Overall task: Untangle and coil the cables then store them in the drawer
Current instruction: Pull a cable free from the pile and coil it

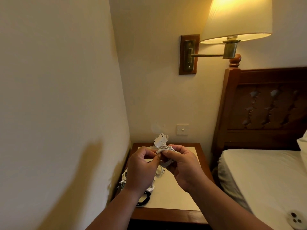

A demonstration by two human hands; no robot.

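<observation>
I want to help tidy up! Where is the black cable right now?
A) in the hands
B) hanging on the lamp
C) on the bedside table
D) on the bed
C: the black cable lies on the bedside table; the left hand and right hand hold a white cable.

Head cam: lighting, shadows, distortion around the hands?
Head view: warm, dim light from the lit lamp, its shade blown out; a big soft shadow on the wall; wide-angle bending at the edges; the left hand and right hand holding the white cable are slightly soft but readable.
</observation>
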